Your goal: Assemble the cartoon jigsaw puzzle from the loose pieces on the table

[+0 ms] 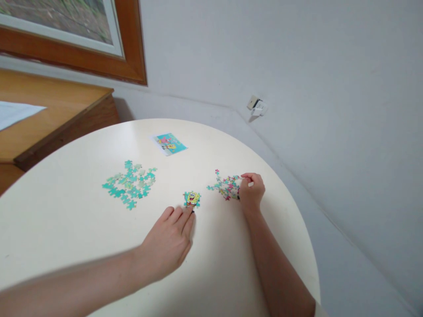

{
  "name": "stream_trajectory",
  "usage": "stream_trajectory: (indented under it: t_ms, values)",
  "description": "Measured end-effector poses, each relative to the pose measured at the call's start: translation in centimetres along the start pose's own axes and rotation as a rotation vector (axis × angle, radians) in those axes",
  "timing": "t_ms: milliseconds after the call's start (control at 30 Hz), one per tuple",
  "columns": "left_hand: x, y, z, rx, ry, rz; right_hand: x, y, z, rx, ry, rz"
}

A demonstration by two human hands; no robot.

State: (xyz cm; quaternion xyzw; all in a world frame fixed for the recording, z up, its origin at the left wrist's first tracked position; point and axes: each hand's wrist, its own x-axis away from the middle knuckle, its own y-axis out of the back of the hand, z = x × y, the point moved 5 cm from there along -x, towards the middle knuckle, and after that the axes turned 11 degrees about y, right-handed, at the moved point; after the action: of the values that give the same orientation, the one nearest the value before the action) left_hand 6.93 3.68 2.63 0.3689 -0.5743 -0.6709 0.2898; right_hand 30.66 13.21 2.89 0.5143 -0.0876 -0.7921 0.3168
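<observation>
On the round cream table point(82, 246) my left hand point(168, 242) lies flat with its fingers stretched out, the fingertips touching the near edge of a small joined patch of puzzle pieces point(192, 199) with a yellow cartoon figure. My right hand point(251, 190) is curled at the right side of a loose heap of pink and teal pieces point(224, 186), fingers pinched together; what they hold is too small to make out. A larger spread of teal pieces point(130, 185) lies to the left.
A small picture card point(169, 144) lies at the far side of the table. A wooden desk point(49, 114) with a white sheet stands at the left under a framed picture point(66, 31). A wall socket point(257, 105) sits on the grey wall.
</observation>
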Motion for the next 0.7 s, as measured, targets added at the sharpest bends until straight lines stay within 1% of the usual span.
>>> stream_trajectory:
  t_ms: [67,167,233,300,367,433,567,700]
  values:
    - [0.0,0.1,0.0,0.000,0.002,-0.004,0.0,0.1,-0.1,0.072,-0.008,0.002]
    - [0.0,0.2,0.0,0.004,0.005,-0.017,0.1,0.3,-0.2,0.154,-0.057,0.011]
    - [0.0,0.3,0.0,0.007,0.005,-0.023,0.2,0.1,-0.3,0.187,-0.101,0.075]
    - [-0.1,0.3,-0.1,0.007,0.004,-0.016,0.4,-0.4,-0.3,0.217,-0.133,0.176]
    - [-0.1,0.4,-0.1,0.008,0.004,-0.005,0.5,-0.8,-0.1,0.245,-0.145,0.262]
    - [-0.1,0.3,-0.1,0.011,0.007,0.000,0.7,-1.1,0.0,0.265,-0.147,0.320]
    - [-0.1,0.1,0.1,0.016,0.015,-0.014,0.9,-1.4,0.1,0.290,-0.169,0.406]
    - [0.0,0.1,0.1,0.015,0.009,-0.020,0.9,-1.3,0.1,0.309,-0.190,0.426]
